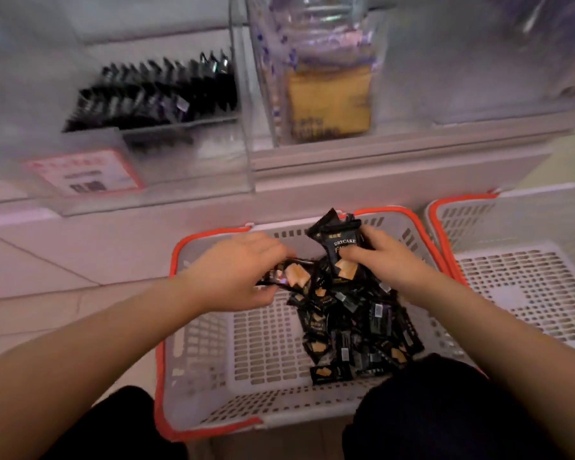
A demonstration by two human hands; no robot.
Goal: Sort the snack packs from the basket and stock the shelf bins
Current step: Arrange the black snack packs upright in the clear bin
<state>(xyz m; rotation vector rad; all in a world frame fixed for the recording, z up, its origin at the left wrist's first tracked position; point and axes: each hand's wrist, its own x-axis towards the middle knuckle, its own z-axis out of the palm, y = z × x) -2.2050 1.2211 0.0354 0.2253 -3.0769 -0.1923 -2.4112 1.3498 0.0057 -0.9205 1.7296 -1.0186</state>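
At the centre of the frame both hands reach into a grey basket [213, 343] with an orange rim. The right hand [384, 257] grips a bunch of black snack packs [341, 242] held upright (one reads DRYCAKE), while the left hand [236, 270] pinches another black pack [294, 277] lying flat — more loose packs [356, 330] are heaped on the basket floor below. Upper left, a clear shelf bin [186, 154] holds rows of similar black packs [153, 94]. A second basket [525, 283] sits at right.

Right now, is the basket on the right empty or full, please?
Empty as far as shown: the right basket shows only bare perforated floor, though part lies out of frame.
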